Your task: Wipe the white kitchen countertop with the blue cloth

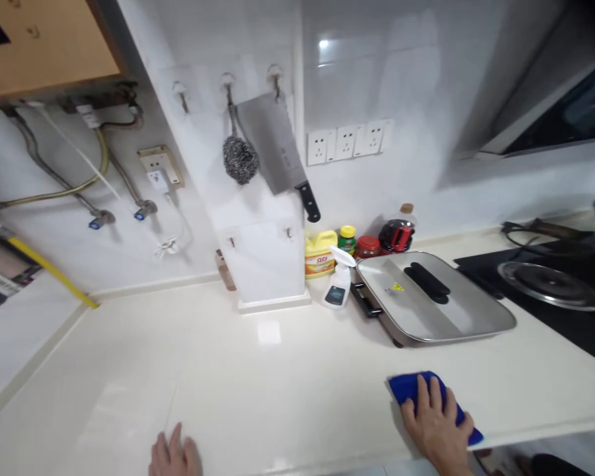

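My right hand [439, 423] presses a folded blue cloth [406, 386] onto the white countertop [258, 390], near its front edge. Its fingers curve over the cloth, which sticks out on both sides of them. At the lower left, my left hand [174, 457] rests on the same countertop with its fingers apart and nothing in it. The frame cuts off most of that hand. Behind the cloth stands a rectangular electric pan [396, 324] with a glass-and-steel lid and black handles.
A white spray bottle [338, 281], a yellow jug [319, 251] and a red-lidded jar [367, 246] stand by the wall. A cleaver [275, 142] and a steel scourer [240, 160] hang from hooks on a pillar [272, 264]. A black cooktop [550, 284] lies at right.
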